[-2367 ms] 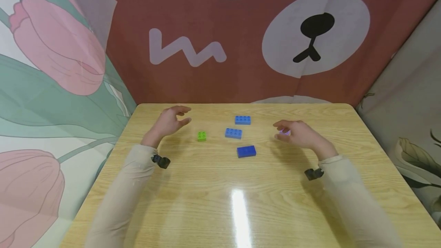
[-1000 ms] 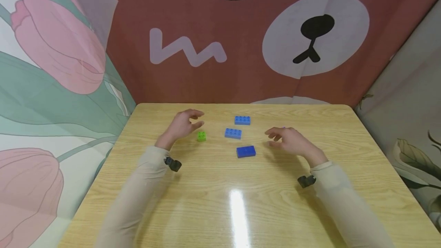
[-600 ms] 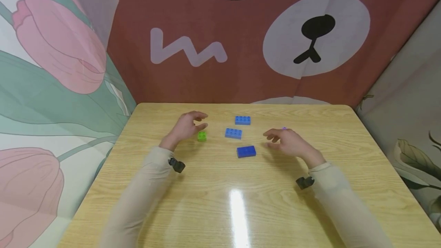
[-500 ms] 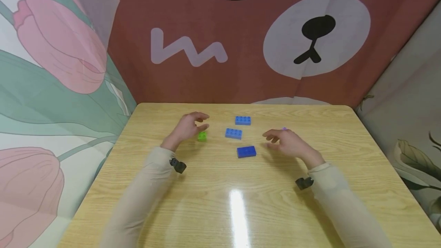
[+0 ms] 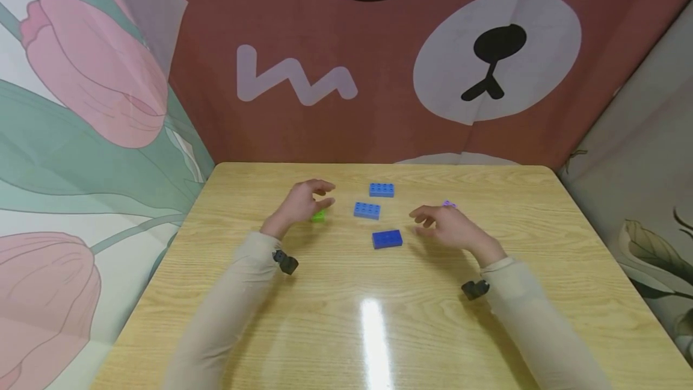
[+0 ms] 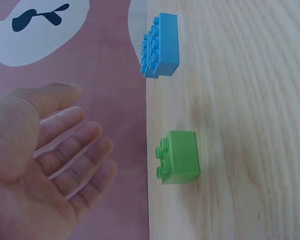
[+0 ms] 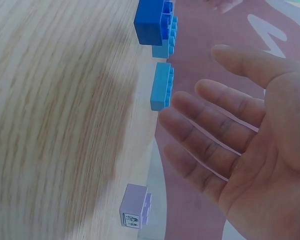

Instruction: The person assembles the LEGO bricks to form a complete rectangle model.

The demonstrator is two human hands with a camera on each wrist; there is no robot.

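My left hand (image 5: 302,202) hovers over the table with relaxed fingers and an empty palm. Below it, partly hidden in the head view, lies a small green toy brick (image 6: 182,157). My right hand (image 5: 450,225) hangs above the table on the other side, fingers loosely bent and holding nothing. A small purple brick (image 7: 134,205) with a printed side sits behind it, mostly covered in the head view. Between the hands lie two lighter blue bricks, the far one (image 5: 381,190) and the middle one (image 5: 367,210), and a dark blue brick (image 5: 387,239) nearer the front.
The wooden table (image 5: 325,318) meets a reddish cloth backdrop (image 5: 379,131) at its far edge. Patterned curtains (image 5: 97,197) hang at the sides. Small black cameras (image 5: 285,262) are strapped to both wrists.
My left hand has moved right and nearer, now overlapping the green brick. The right hand has shifted left and nearer, away from the purple brick. The bricks have stayed put.
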